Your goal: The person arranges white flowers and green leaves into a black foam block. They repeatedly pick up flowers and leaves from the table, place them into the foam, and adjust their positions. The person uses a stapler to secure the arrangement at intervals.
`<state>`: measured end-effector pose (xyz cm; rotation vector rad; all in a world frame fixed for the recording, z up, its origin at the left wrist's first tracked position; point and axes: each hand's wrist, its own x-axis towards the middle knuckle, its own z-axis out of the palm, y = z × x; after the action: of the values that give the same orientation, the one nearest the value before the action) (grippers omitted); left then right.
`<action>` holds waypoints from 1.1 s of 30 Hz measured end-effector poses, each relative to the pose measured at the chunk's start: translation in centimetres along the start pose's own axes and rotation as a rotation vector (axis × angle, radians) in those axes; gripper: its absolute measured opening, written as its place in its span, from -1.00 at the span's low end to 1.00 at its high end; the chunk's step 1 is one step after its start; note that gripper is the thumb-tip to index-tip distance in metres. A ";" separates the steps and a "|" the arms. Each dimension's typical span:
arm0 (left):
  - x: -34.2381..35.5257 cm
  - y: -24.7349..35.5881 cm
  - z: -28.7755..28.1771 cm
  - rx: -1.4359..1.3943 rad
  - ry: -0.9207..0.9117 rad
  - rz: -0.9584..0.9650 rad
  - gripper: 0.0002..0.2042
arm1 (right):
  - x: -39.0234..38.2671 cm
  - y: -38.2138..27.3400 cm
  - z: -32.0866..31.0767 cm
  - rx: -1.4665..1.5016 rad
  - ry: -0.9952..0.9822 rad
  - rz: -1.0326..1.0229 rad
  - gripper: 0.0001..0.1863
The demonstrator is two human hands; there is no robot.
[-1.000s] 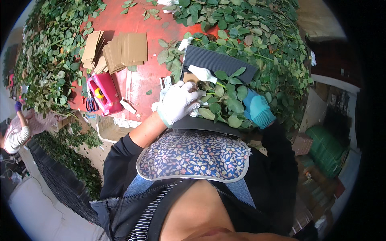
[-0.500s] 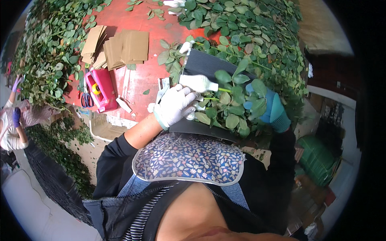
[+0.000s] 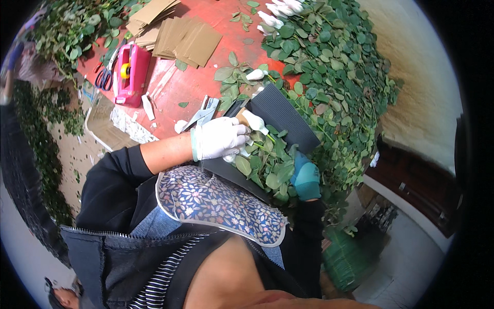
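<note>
A white rose (image 3: 256, 122), its head in a white sleeve, lies on a bunch of leafy stems (image 3: 275, 165) in front of me. My left hand (image 3: 220, 139), in a white glove, has its fingers curled over the head end of the bunch, where more white heads show below it. A small brown cardboard piece (image 3: 241, 117) sits by its fingertips. At the stem end, my right hand (image 3: 306, 177), in a teal glove, closes on the rose stems; leaves cover part of its fingers. A black corrugated sheet (image 3: 288, 116) slants behind the bunch.
On the red table (image 3: 206, 77) lie brown cardboard pieces (image 3: 188, 41), a pink tape dispenser (image 3: 131, 74), scissors (image 3: 105, 77) and a stapler-like metal tool (image 3: 206, 110). Leafy roses (image 3: 334, 77) heap up on the right. A wrapped green bundle (image 3: 347, 257) stands at lower right.
My view has turned, shifting the scene. My right hand has moved down toward the stems, and the white rose has come down onto the bunch beside my left fingers.
</note>
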<state>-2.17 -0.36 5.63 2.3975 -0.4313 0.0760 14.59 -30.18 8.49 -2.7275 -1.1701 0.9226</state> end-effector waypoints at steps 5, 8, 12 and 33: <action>0.7 -0.4 -0.6 -0.091 0.028 0.046 -0.73 | 1.1 0.5 0.8 -0.111 -0.158 0.039 -0.36; 1.7 -0.8 -1.2 -0.079 -0.078 0.051 -0.70 | 0.7 0.0 0.4 -0.046 -0.091 -0.056 -0.36; 2.4 -0.2 -0.9 -0.075 -0.139 0.015 -0.70 | -2.0 3.3 -0.3 0.373 0.113 -0.255 -0.42; 1.3 1.5 -2.3 -0.055 -0.237 -0.011 -0.55 | 33.4 2.5 -26.8 -0.495 0.772 0.031 -0.73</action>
<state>-1.29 -0.33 8.50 2.3628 -0.5219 -0.2251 48.52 -4.35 12.94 -2.9607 -1.2704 -0.4916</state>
